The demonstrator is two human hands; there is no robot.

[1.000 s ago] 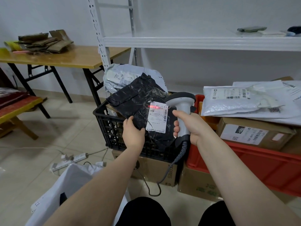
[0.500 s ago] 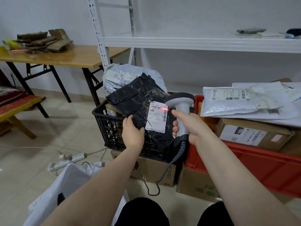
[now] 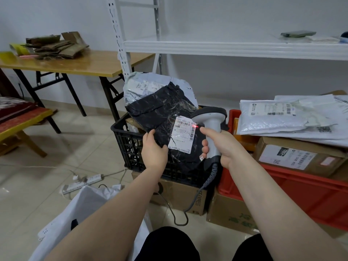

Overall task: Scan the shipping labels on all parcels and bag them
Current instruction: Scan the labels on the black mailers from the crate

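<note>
Left hand [image 3: 153, 150] pinches lower edge of black parcel [image 3: 162, 113], held tilted above black crate [image 3: 131, 147]. Right hand [image 3: 220, 146] grips grey scanner [image 3: 211, 127], index finger extended along its front; red spot at right edge of shipping label [image 3: 181, 133]. White bag [image 3: 82, 210] lies on floor, lower left.

Left of you the tiled floor [image 3: 47, 176] lies open down to the white bag [image 3: 88, 206], crossed only by a power strip [image 3: 84, 182]. Ahead the black crate [image 3: 130, 147], heaped with a grey parcel [image 3: 143, 85], blocks the way, with the shelf [image 3: 226, 49] overhead. On your right the red crate [image 3: 310, 194] and its stacked mailers [image 3: 273, 119] wall you in. The scanner cable [image 3: 210, 178] hangs before the cardboard boxes [image 3: 178, 193].
</note>
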